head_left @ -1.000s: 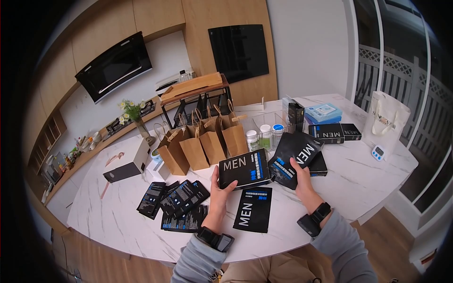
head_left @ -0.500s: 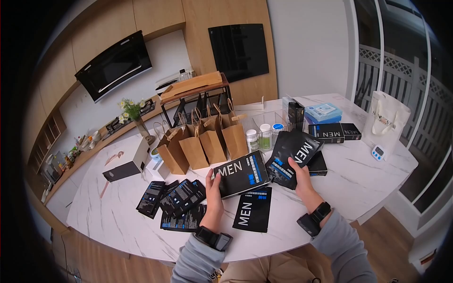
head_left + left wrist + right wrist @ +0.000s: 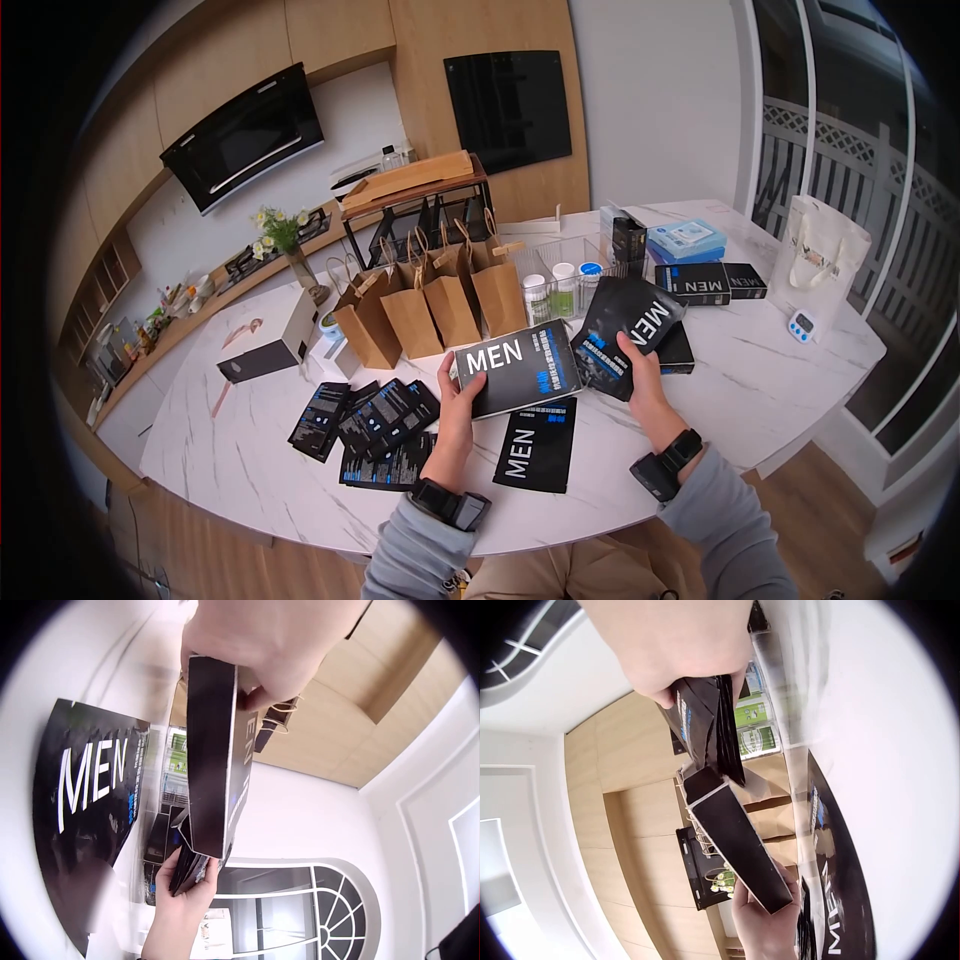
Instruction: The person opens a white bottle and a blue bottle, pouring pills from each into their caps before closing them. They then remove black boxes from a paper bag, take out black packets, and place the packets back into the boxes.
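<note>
My left hand (image 3: 455, 425) grips the left end of a black box (image 3: 522, 378) printed MEN, thumb on its front, above the table. In my right hand (image 3: 648, 392) is a small fanned stack of flat black sachets (image 3: 625, 325), pinched by the lower part with the thumb on top. The box's right end is right at the sachets' edge; in the right wrist view a dark flap (image 3: 703, 780) stands at that end. Below the box lies a single black MEN sachet (image 3: 535, 455). Left of it is a loose pile of black sachets (image 3: 390, 420), printed side up.
Several brown paper bags (image 3: 430, 315) stand behind the hands. Right of them is a clear divided organizer (image 3: 570, 252) with bottles. Farther right are more black boxes (image 3: 692, 283), blue packs (image 3: 685, 238), a white bag (image 3: 820, 250) and a small timer (image 3: 800, 324). A white box (image 3: 268, 335) sits left.
The box in my left hand has tilted, so its front faces me more. My left thumb has shifted onto its front. My right hand keeps the sachets in nearly the same place.
</note>
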Tool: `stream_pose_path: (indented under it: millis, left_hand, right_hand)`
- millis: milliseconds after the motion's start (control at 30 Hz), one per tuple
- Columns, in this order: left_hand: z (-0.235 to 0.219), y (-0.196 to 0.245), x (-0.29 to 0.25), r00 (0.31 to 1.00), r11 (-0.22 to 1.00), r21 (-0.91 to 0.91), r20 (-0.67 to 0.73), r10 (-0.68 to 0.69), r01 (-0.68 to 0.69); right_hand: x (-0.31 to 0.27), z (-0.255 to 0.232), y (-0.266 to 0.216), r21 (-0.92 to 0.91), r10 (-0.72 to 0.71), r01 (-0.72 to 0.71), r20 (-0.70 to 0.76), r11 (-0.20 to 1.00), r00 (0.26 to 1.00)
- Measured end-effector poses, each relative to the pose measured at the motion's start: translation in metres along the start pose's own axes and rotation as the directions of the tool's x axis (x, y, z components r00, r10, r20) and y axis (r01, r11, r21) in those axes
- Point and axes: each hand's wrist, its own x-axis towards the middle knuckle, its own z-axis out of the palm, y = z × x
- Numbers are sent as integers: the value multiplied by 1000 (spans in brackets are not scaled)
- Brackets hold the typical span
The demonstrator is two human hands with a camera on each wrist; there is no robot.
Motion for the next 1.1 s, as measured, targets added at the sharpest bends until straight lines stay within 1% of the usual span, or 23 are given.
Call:
stream_pose_path:
  millis: [33,100,133,167,233,300,367,400,433,500,533,600,633,700,733,767,833,867,900,967,1000,1033,1100]
  left_hand:
    - [2,4,-2,1000,1000,0,0,0,0]
    - [5,9,-4,994,995,73,93,55,-62]
    - [2,7,-1,988,995,64,139,69,-79]
    - [0,7,0,988,995,64,140,69,-78]
    - [-3,11,2,986,994,105,165,-6,-11]
    - [-5,11,3,990,995,102,138,-11,-4]
    - [-12,3,9,978,906,421,205,-45,-47]
    - [-12,-1,10,965,897,439,256,-62,-59]
    - [-9,2,6,952,859,511,281,-118,-44]
    - [-5,3,1,906,791,601,390,-163,-117]
    - [-4,3,-1,905,791,601,391,-165,-116]
    - [-3,2,-3,783,704,694,520,-343,-152]
    - [-3,-2,-3,783,704,693,519,-343,-151]
    - [-1,-14,-3,669,838,540,653,-356,-81]
    - [4,-10,-7,651,840,541,651,-391,-37]
    - [9,-9,-11,651,840,541,651,-391,-35]
    - [18,-7,-18,673,903,419,640,-370,97]
    - [22,-6,-21,688,907,392,618,-381,150]
    - [22,-8,-21,689,907,392,616,-383,154]
    - [25,-11,-22,766,910,369,525,-371,188]
    - [26,-7,-25,780,902,357,481,-401,243]
    - [28,-9,-27,779,901,356,479,-404,248]
    - [30,-13,-29,821,917,235,413,-393,321]
  right_hand:
    - [-1,0,-1,0,0,0,0,1000,1000]
    - [-2,2,-5,21,-32,32,-4,999,999]
    - [-1,1,-5,27,-31,31,-8,999,999]
    - [-1,1,-5,27,-31,32,-9,999,999]
    - [0,-1,-5,19,-34,34,-9,999,999]
    - [0,0,-5,18,-38,38,-3,999,999]
    - [0,0,-3,18,-42,42,2,999,999]
    - [1,-1,-1,-28,-45,45,14,999,999]
    - [2,-3,1,-74,-47,49,26,996,999]
    - [7,-8,6,-93,-78,83,51,992,996]
    - [6,-8,7,-103,-78,83,51,991,996]
    - [6,-7,8,-97,-65,71,64,993,996]
    - [6,-6,8,-98,-64,70,64,993,996]
    - [4,-4,7,-113,1,10,95,994,995]
    - [2,-3,6,-126,26,-10,125,992,992]
    - [-1,-1,6,-127,27,-11,125,992,992]
    - [-6,4,6,-131,73,-48,193,990,978]
    - [-8,6,6,-148,85,-54,213,988,973]
    - [-9,7,6,-149,89,-58,212,987,973]
    - [-12,10,3,-162,131,-92,251,982,959]
    - [-15,13,0,-159,139,-101,247,982,959]
    - [-17,15,-2,-161,143,-105,245,981,959]
    - [-19,17,-4,-111,125,-101,237,989,963]
